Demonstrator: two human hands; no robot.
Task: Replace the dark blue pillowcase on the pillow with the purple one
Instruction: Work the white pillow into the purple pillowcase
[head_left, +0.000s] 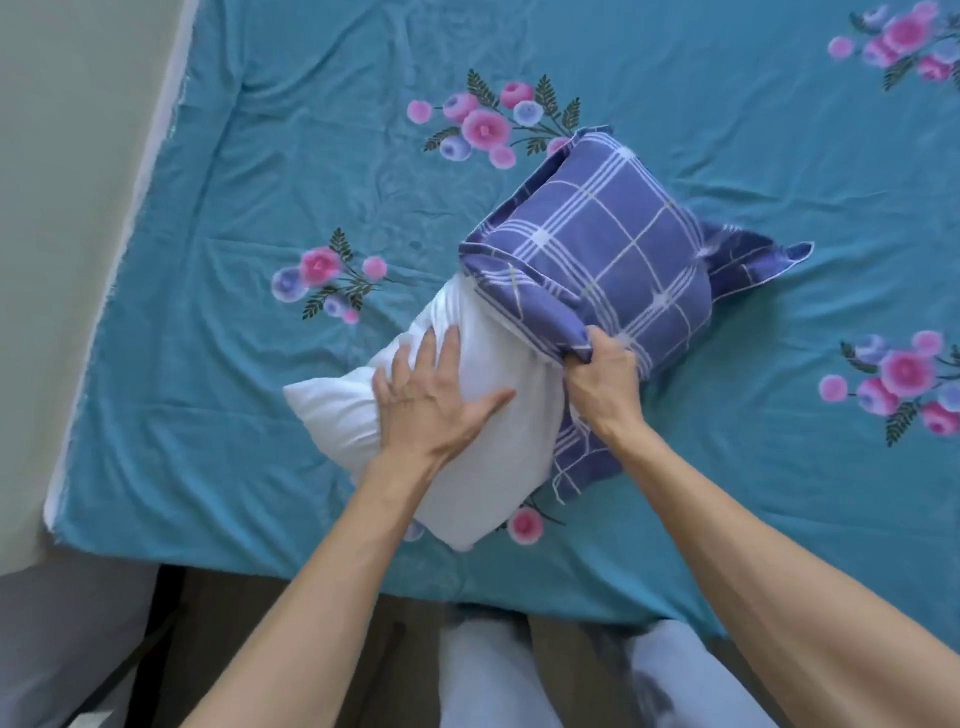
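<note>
So the pillow (441, 410) sits mid-frame on the teal sheet (208, 364), half covered. Left hand (423, 397) lies flat on it, probably to pin it, while the right hand (602, 379) clenches the purple pillowcase (597, 260) hem to drag it along.

The pillow's (358, 410) far end was hidden inside the checked pillowcase (597, 249) beyond the hands. The right hand's (602, 384) fingertips were buried in its bunched hem. The bed (260, 208) was cut off past both hands.

A teal bedsheet printed with pink and purple flowers (675, 93) fills most of the frame; a pale wall (62, 156) runs down the left, with dark flooring (291, 597) along the bottom.
</note>
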